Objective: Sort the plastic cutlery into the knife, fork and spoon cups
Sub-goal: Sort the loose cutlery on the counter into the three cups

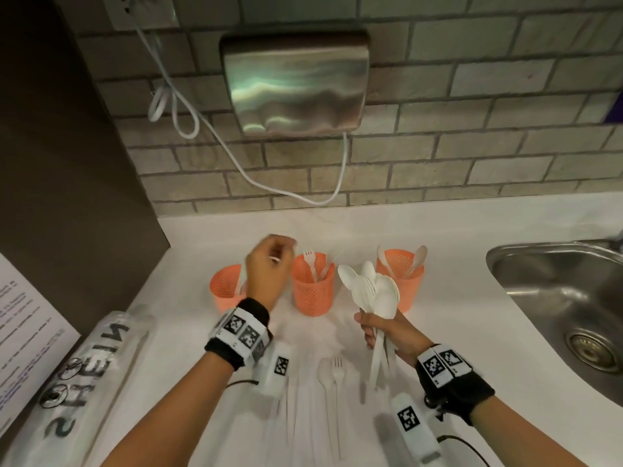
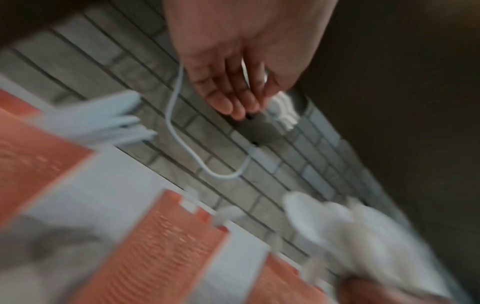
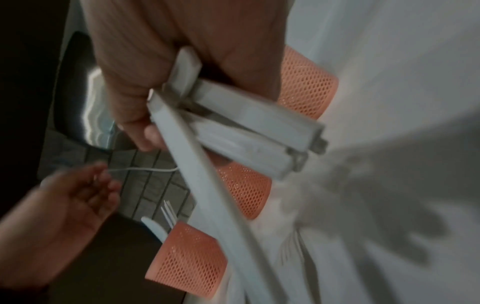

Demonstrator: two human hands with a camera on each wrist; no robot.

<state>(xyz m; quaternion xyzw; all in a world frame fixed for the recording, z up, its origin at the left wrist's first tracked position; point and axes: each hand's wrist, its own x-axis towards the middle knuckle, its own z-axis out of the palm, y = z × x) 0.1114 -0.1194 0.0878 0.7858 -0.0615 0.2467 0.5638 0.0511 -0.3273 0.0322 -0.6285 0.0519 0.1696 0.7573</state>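
Observation:
Three orange mesh cups stand in a row on the white counter: the left cup holds a white piece, the middle cup holds forks, the right cup holds spoons. My right hand grips a bundle of white plastic cutlery by the handles, in front of the right cup; the right wrist view shows those handles in its fist. My left hand hovers blurred between the left and middle cups, fingers relaxed and empty. A loose spoon and fork lie near me.
A steel sink is sunk into the counter at the right. A clear plastic bag with lettering and a printed sheet lie at the left by a dark cabinet. A metal dispenser and white cable hang on the tiled wall.

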